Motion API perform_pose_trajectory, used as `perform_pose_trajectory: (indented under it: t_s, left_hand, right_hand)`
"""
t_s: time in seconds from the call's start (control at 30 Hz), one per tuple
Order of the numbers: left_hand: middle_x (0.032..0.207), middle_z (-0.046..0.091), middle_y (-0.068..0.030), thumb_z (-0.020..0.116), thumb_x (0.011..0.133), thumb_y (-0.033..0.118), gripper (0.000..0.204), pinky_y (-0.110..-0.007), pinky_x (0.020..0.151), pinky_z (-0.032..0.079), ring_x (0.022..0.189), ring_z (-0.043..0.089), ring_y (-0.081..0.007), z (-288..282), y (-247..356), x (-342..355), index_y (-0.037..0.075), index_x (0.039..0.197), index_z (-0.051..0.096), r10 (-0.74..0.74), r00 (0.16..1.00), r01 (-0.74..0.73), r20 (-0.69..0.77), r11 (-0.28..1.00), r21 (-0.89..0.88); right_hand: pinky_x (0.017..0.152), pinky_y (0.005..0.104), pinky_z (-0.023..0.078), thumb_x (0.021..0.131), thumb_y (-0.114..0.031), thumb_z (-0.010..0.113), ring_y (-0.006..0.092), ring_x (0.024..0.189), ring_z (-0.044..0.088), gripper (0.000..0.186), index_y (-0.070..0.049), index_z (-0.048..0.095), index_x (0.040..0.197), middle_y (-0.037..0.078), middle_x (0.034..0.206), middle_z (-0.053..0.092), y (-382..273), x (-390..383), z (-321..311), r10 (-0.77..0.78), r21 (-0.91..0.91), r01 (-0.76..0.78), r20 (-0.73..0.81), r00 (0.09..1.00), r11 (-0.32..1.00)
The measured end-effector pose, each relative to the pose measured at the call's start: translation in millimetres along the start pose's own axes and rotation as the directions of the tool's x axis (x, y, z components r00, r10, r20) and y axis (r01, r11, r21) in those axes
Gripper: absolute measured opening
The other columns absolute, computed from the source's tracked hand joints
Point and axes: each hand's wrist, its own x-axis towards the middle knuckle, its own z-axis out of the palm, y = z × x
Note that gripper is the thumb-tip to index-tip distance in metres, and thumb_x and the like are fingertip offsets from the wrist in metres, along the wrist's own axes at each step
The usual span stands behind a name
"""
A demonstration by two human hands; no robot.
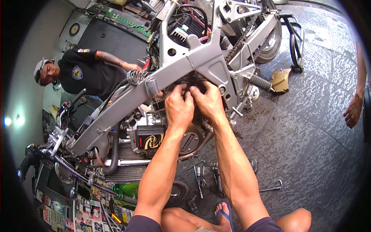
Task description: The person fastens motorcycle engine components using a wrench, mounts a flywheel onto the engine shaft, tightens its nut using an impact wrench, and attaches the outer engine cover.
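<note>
Both my hands reach in beneath the grey frame (112, 104) of a partly stripped motorcycle, just above its engine (133, 133). My left hand (179, 107) has its fingers curled inward, the tips lost in the dark gap. Close beside it, my right hand (209, 101) is bent the same way, thumb near the left one. Whatever small part they pinch is hidden by the hands and shadow. Below my wrists sit a black engine cover with gold markings (150, 142) and a round engine cover (190, 143).
Across the motorcycle, a person in a black shirt (92, 73) reaches toward it. Another person's hand (352, 112) hangs at the right. Wrenches and sockets (199, 181) lie on the tiled floor near my sandalled foot (223, 210). A gold-coloured part (280, 81) rests beyond the footpeg (259, 82).
</note>
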Motion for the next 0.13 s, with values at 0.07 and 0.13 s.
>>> perform_pose_trajectory:
  t_s: [0.07,0.13]
  left_hand:
    - [0.087,0.073,-0.0164,0.067,0.085,0.009,0.021,-0.034,0.073,0.055,0.075,0.071,-0.024,-4,6,0,-0.003,0.103,0.069,-0.089,0.996,0.089,0.004,0.991,-0.096]
    - [0.089,0.074,-0.0151,0.067,0.086,0.01,0.024,-0.035,0.073,0.056,0.076,0.072,-0.0249,-6,3,0,-0.002,0.107,0.068,-0.069,0.997,0.066,-0.033,0.993,-0.097]
  right_hand:
    - [0.078,0.0387,0.054,0.082,-0.024,0.071,0.0342,0.09,0.072,0.043,0.01,0.065,0.108,0.027,0.095,0.071,-4,3,-1,0.101,0.121,-0.109,0.07,0.992,0.987]
    - [0.074,0.038,0.055,0.082,-0.023,0.073,0.0323,0.084,0.073,0.038,0.005,0.068,0.107,0.022,0.095,0.073,-16,2,-5,0.257,0.152,-0.265,0.072,0.964,0.952]
